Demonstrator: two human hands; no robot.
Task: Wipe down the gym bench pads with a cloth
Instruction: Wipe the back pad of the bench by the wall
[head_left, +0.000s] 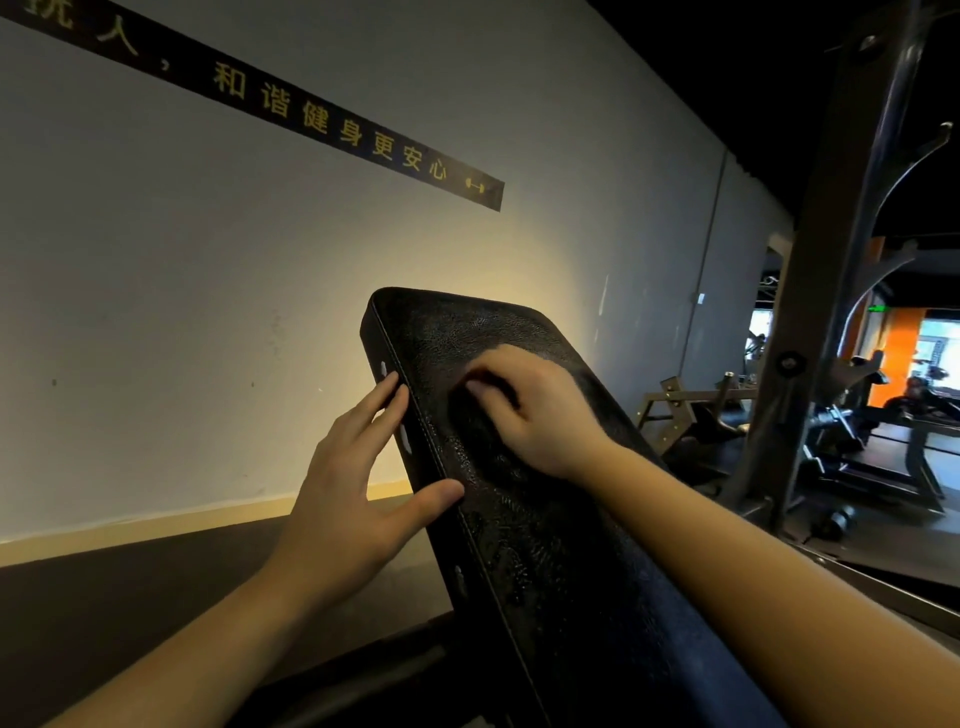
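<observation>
Against the pale wall (208, 312), a black bench pad (545, 519) leans up at a slope. Its long axis climbs from close by the person's body, low on the right, to a rounded top end higher up and further left.

The right hand (530, 410) lies on the upper part of the padded face, knuckles raised and fingers curled. Its grip is closed round a dark cloth (467, 421) bunched beneath it, which is hard to tell from the leather. The left hand (353, 483) holds nothing. Its fingers lie straight along the pad's left side and its thumb rests on the top face, bracing the edge.

What matters for the next stroke is how the pad lies from the cloth. A short stretch runs ahead of the right hand to the top end, and a much longer one runs back under the right forearm towards the person. I judge that the wipe should follow that long axis, the right hand doing the work because it is on the face while the left is only at the rim.

A metal rack upright (831, 260) stands off to the right, well apart from the pad.
</observation>
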